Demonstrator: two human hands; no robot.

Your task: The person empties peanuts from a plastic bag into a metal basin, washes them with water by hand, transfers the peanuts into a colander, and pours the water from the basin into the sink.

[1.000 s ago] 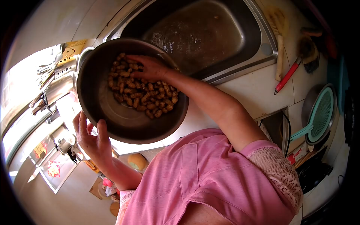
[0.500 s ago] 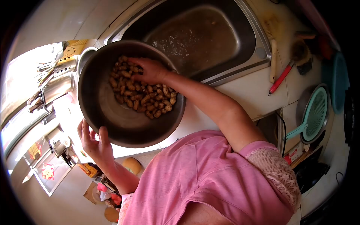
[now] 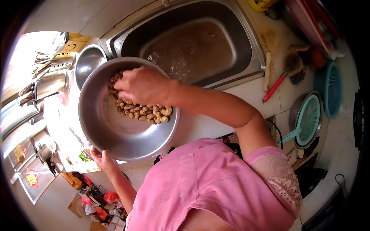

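Note:
A large metal basin (image 3: pixel 111 131) stands beside the sink, with a heap of unshelled peanuts (image 3: pixel 148 112) along its sink side. My right hand (image 3: pixel 142 85) is over the peanuts with its fingers bent down and pressed together; whether anything is within them is hidden. At the basin's near left rim is my left hand (image 3: pixel 104 159), its thumb and fingers at the edge, gripping it.
Brownish water lies in the metal sink (image 3: pixel 192 46). Behind the basin is a smaller metal bowl (image 3: pixel 89 63). To the right are a red-handled brush (image 3: pixel 275 86), a wooden-handled brush (image 3: pixel 267 71), a green strainer (image 3: pixel 309 119) and a blue basket (image 3: pixel 333 90).
My right hand has risen from among the peanuts and its fingers have curled. My left hand has shifted down along the rim. The basin looks lower and brighter, and the view has shifted.

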